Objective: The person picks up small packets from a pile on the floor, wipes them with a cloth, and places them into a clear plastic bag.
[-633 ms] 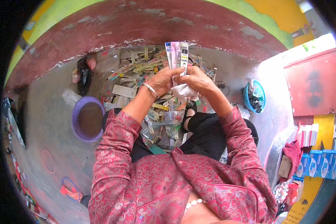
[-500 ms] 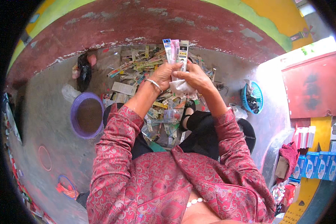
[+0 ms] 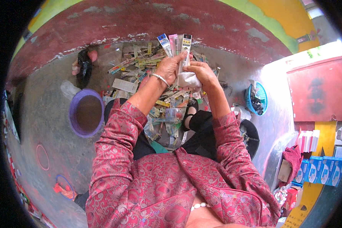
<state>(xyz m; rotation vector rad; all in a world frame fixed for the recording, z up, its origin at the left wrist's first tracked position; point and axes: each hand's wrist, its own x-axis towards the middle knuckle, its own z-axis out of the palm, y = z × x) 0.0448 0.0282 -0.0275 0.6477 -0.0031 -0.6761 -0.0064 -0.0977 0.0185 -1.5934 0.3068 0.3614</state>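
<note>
My left hand [image 3: 168, 69], with a bangle at its wrist, is closed round a fan of slim flat packets [image 3: 164, 42]. One has a blue top, one is pink, and another has a black top. My right hand [image 3: 202, 72] is bent beside them, its fingers curled over a white bundle [image 3: 189, 80], cloth or soft wrapping, at the packets' lower ends. The fingertips are partly hidden. Below both hands a heap of similar loose packets [image 3: 148, 62] covers the floor, reaching between my feet.
A purple basin [image 3: 74, 125] stands to the left, near a black plastic bag [image 3: 84, 70]. On the right are a blue basket [image 3: 263, 97] with dark items and a dark tub [image 3: 254, 138]. Blue boxes [image 3: 314, 171] line the far right. A red-painted wall [image 3: 133, 24] rises ahead.
The packets have spread wider, with the blue-topped one tilting left. My right hand has slid slightly right and down from the packets, and the white bundle has shifted right and up.
</note>
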